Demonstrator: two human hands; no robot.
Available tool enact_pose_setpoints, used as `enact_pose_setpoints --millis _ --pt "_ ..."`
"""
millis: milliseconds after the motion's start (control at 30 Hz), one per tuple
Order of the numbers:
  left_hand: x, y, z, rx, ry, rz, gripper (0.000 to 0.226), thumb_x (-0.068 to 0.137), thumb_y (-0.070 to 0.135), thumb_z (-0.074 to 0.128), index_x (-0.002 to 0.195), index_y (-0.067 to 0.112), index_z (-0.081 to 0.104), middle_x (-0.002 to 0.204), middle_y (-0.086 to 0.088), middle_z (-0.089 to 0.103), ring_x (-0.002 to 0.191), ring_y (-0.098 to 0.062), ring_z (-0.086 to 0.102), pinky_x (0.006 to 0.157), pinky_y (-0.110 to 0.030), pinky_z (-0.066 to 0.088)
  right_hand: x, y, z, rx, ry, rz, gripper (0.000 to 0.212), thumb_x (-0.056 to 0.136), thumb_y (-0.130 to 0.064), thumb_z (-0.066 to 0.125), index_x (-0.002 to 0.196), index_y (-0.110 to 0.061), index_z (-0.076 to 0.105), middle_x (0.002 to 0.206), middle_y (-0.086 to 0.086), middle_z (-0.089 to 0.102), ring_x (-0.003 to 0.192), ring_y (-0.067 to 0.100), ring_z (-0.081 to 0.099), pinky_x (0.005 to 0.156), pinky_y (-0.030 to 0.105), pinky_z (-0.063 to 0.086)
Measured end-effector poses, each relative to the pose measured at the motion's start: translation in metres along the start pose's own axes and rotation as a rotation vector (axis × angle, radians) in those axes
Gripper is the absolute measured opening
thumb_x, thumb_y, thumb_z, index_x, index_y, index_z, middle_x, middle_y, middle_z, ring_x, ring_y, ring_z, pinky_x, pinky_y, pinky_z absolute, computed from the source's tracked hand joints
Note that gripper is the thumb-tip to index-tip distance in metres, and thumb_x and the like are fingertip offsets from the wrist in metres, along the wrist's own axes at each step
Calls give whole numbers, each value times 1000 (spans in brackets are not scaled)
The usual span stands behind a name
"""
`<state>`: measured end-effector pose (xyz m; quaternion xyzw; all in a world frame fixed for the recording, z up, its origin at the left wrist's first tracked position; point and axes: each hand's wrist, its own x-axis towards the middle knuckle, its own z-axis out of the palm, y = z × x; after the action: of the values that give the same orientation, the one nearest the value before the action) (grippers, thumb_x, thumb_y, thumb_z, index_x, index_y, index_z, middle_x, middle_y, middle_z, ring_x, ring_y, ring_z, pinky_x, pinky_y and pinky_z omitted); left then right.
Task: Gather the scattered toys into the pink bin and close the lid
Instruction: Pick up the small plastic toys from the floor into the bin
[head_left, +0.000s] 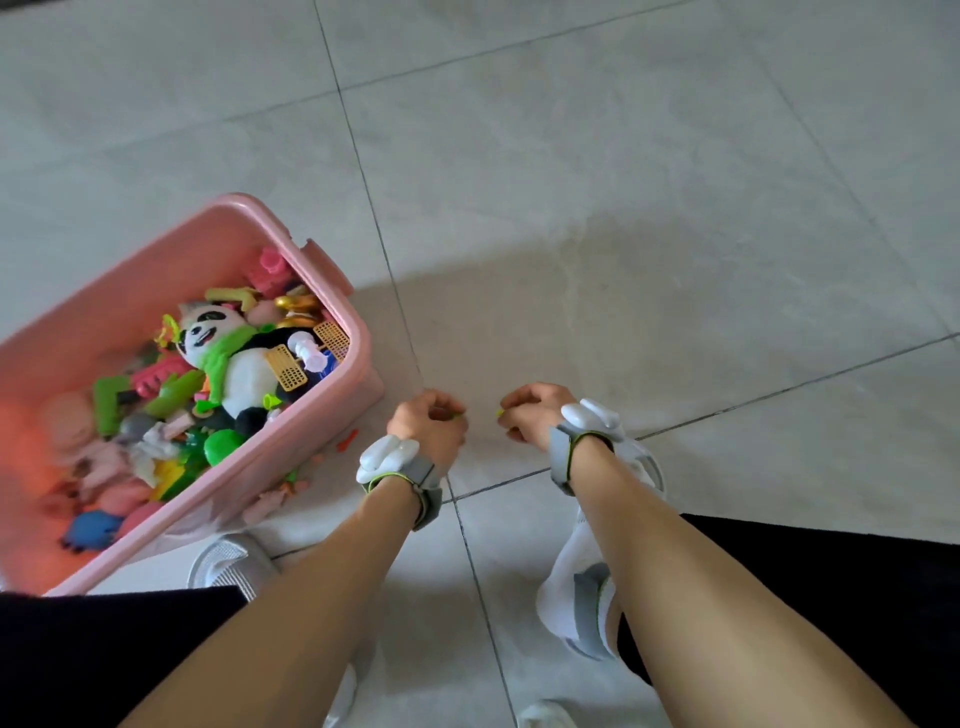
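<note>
The pink bin (358, 332) stands open on the tiled floor at the left, filled with several toys, among them a plush panda (228, 348) with a green scarf. No lid shows. My left hand (428, 421) is just right of the bin, low over the floor, fingers curled round a small green toy piece (457, 414). My right hand (530, 413) is a short way further right and pinches a small yellow-green piece (500, 413). Most of each piece is hidden in the fist.
The translucent bin wall shows more toys inside, such as an orange piece (347, 440). My feet in white shoes (231, 564) and socks (587, 587) stand below the hands. Pale tiles with dark grout lines stretch ahead and to the right.
</note>
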<state>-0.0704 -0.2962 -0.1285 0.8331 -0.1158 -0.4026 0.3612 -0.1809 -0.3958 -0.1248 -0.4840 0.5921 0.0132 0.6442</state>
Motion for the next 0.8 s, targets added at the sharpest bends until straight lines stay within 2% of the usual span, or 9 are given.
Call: enact_pose_setpoints --millis 133,233,333,400,500,567,667,800 --pt "-23 10 -31 -178 61 39 22 80 2 70 72 22 66 71 0 66 60 -19 65 79 -45 60 -29 -26 22 58 -8 -73 23 79 5 67 69 -15 61 70 4 60 59 15 57 68 26 56" --pt "-40 14 -59 -272 102 54 21 81 0 71 73 18 64 71 -4 64 62 -20 65 81 -48 59 -49 -42 43 59 -50 -143 21 78 4 68 70 -14 62 71 6 61 62 15 59 72 28 58" --pt "-57 10 -89 -321 170 79 21 79 -1 71 72 18 65 68 -4 62 58 -19 65 79 -46 59 -75 -60 68 41 -94 -216 20 78 5 68 70 -12 63 70 4 60 64 13 58 68 25 58" --pt "-66 3 -108 -349 219 88 22 79 -2 70 72 19 65 65 -3 62 54 -16 64 76 -41 60 -91 -69 84 17 -123 -252 19 78 6 68 70 -11 63 69 4 59 63 13 57 72 27 59" --pt "-79 -6 -139 -376 303 90 19 81 -2 66 75 16 65 62 -4 61 45 -5 59 58 -24 57 -107 -80 113 -58 -161 -302 18 76 5 69 72 -12 64 72 3 63 63 14 60 79 34 60" --pt "-82 -10 -154 -376 370 61 18 82 2 64 76 18 66 64 -2 63 48 -5 60 47 -20 51 -112 -85 127 -128 -160 -346 18 73 1 71 70 -15 65 80 1 67 64 14 62 81 38 60" --pt "-78 -21 -182 -477 455 -19 14 81 6 65 78 19 68 65 -1 66 59 -19 62 54 -28 53 -123 -98 155 -277 -163 -429 19 74 -3 72 70 -19 63 90 -1 67 66 15 63 80 34 59" --pt "-68 -23 -199 -522 450 -45 15 82 5 62 76 18 67 66 -2 65 52 -12 60 48 -18 51 -121 -113 173 -427 -94 -520 18 74 -6 71 71 -22 63 92 -2 68 80 18 63 82 32 55"
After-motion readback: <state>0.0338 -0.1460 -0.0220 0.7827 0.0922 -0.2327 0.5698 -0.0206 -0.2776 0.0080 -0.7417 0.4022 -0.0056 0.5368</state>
